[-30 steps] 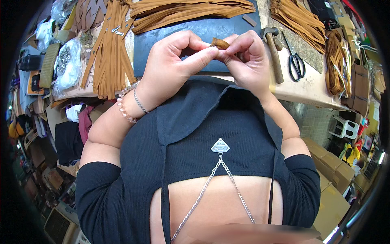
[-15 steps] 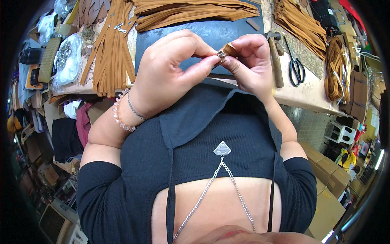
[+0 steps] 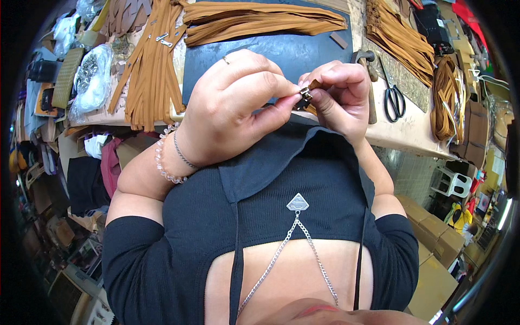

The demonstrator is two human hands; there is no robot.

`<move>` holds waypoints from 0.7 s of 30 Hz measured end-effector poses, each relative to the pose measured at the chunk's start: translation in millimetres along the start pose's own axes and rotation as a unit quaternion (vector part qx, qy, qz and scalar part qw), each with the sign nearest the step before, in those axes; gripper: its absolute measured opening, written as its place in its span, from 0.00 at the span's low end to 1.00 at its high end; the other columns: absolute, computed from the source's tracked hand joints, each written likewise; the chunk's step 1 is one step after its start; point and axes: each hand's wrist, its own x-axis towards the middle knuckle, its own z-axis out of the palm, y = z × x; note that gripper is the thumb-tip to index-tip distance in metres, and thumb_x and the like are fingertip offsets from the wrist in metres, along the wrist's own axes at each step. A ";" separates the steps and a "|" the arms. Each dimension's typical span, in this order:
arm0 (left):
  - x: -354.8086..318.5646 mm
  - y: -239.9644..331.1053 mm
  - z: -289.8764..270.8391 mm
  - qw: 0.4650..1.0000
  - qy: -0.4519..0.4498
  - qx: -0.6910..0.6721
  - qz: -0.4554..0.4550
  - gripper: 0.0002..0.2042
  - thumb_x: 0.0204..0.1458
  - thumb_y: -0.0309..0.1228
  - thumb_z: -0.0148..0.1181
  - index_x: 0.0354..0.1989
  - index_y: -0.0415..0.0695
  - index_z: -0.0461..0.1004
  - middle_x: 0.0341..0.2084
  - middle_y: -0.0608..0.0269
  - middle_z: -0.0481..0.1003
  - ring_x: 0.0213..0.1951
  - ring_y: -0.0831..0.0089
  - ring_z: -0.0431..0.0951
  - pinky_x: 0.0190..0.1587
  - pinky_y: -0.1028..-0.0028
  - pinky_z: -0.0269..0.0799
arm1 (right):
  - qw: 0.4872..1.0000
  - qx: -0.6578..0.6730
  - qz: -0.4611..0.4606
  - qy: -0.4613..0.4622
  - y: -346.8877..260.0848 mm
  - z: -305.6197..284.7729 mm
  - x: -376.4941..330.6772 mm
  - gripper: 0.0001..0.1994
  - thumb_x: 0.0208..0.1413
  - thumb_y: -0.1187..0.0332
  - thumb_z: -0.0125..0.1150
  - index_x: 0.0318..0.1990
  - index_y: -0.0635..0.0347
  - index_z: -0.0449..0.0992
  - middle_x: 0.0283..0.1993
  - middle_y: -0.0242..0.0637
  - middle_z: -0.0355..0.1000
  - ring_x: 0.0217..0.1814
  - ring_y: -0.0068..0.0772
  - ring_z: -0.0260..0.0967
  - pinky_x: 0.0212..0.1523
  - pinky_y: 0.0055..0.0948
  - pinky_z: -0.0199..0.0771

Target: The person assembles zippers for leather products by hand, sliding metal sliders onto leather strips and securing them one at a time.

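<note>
My left hand (image 3: 238, 105) is closed in a pinch, thumb against forefinger, on a small shiny metal zipper slider (image 3: 305, 93). Close against it, my right hand (image 3: 342, 97) grips the end of a brown zipper tape (image 3: 313, 84) between thumb and curled fingers. Slider and tape end meet between the fingertips; fingers partly hide whether the tape runs inside the slider. Both hands are raised in front of my chest, over the near edge of a dark mat (image 3: 303, 51).
A bundle of brown zippers (image 3: 265, 23) lies across the mat. More brown tapes (image 3: 149, 76) hang over the table's left edge, with loose zipper sliders (image 3: 163, 39) on them. At right are a hammer (image 3: 364, 56), black-handled scissors (image 3: 394, 103) and a coiled zipper bundle (image 3: 447, 103).
Both hands have come slightly nearer my body, and the pinching fingers have shifted a little right. My left hand has turned, its back now facing up more.
</note>
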 end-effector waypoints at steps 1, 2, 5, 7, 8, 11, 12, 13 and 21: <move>0.0 0.3 0.2 1.000 0.001 0.001 0.001 0.09 0.41 0.17 0.69 0.31 0.38 0.78 0.25 0.60 0.75 0.29 0.67 0.76 0.32 0.72 0.72 | 1.000 0.002 -0.012 -0.009 0.4 -0.2 1.3 0.16 0.55 0.84 0.61 0.49 0.60 0.66 0.45 0.40 0.69 0.44 0.27 0.71 0.46 0.25 0.75; -0.2 1.5 0.4 1.000 0.001 -0.001 0.008 0.09 0.40 0.17 0.69 0.31 0.39 0.78 0.25 0.60 0.75 0.29 0.67 0.76 0.32 0.72 0.72 | 0.999 0.031 0.003 -0.008 -3.5 2.9 2.2 0.16 0.55 0.85 0.60 0.46 0.58 0.63 0.42 0.41 0.69 0.43 0.29 0.70 0.45 0.26 0.75; 1.6 1.5 0.3 1.000 0.004 -0.001 0.031 0.11 0.37 0.17 0.70 0.31 0.39 0.78 0.25 0.61 0.74 0.28 0.67 0.76 0.31 0.71 0.71 | 0.999 0.028 -0.027 -0.015 -2.7 2.9 3.0 0.17 0.55 0.86 0.58 0.43 0.56 0.61 0.40 0.43 0.70 0.41 0.31 0.69 0.44 0.27 0.74; 3.6 3.5 0.0 0.999 -0.001 -0.007 0.043 0.11 0.36 0.17 0.70 0.30 0.39 0.78 0.25 0.61 0.74 0.28 0.66 0.76 0.31 0.71 0.71 | 0.999 0.005 -0.028 -0.023 -5.2 2.2 4.8 0.18 0.55 0.87 0.57 0.40 0.53 0.57 0.38 0.45 0.70 0.40 0.33 0.69 0.43 0.29 0.73; 2.8 3.9 1.8 0.999 0.007 -0.010 0.046 0.11 0.36 0.18 0.70 0.30 0.38 0.77 0.25 0.61 0.74 0.28 0.64 0.75 0.32 0.70 0.71 | 0.999 0.011 -0.030 -0.019 -5.2 2.8 5.1 0.18 0.55 0.87 0.57 0.39 0.53 0.57 0.39 0.46 0.69 0.40 0.33 0.69 0.43 0.29 0.73; 2.8 3.6 3.6 0.998 0.010 -0.008 0.068 0.11 0.37 0.18 0.71 0.29 0.38 0.77 0.26 0.60 0.74 0.28 0.64 0.75 0.32 0.70 0.72 | 0.999 0.039 -0.016 -0.007 -8.5 5.6 5.0 0.18 0.55 0.86 0.57 0.37 0.53 0.54 0.39 0.48 0.69 0.40 0.33 0.68 0.42 0.30 0.73; 2.4 3.9 4.4 0.997 0.010 -0.012 0.070 0.10 0.37 0.19 0.71 0.29 0.38 0.77 0.26 0.60 0.74 0.28 0.63 0.75 0.33 0.70 0.72 | 0.999 0.049 -0.020 -0.012 -7.9 5.3 4.1 0.18 0.55 0.86 0.57 0.37 0.53 0.54 0.39 0.48 0.69 0.39 0.33 0.68 0.42 0.29 0.73; 2.2 4.1 4.4 0.997 0.011 -0.011 0.070 0.10 0.37 0.19 0.71 0.29 0.38 0.77 0.26 0.60 0.74 0.28 0.63 0.75 0.33 0.70 0.72 | 0.998 0.059 -0.024 -0.016 -7.6 5.1 3.8 0.18 0.55 0.86 0.56 0.36 0.53 0.54 0.39 0.48 0.69 0.39 0.33 0.68 0.41 0.29 0.72; 5.3 6.7 -2.2 0.994 -0.018 -0.087 -0.061 0.10 0.42 0.19 0.69 0.34 0.37 0.77 0.29 0.57 0.76 0.32 0.65 0.77 0.36 0.72 0.72 | 0.992 -0.104 -0.063 -0.031 -17.8 0.9 11.4 0.15 0.54 0.85 0.61 0.39 0.56 0.62 0.40 0.44 0.69 0.39 0.31 0.69 0.39 0.24 0.73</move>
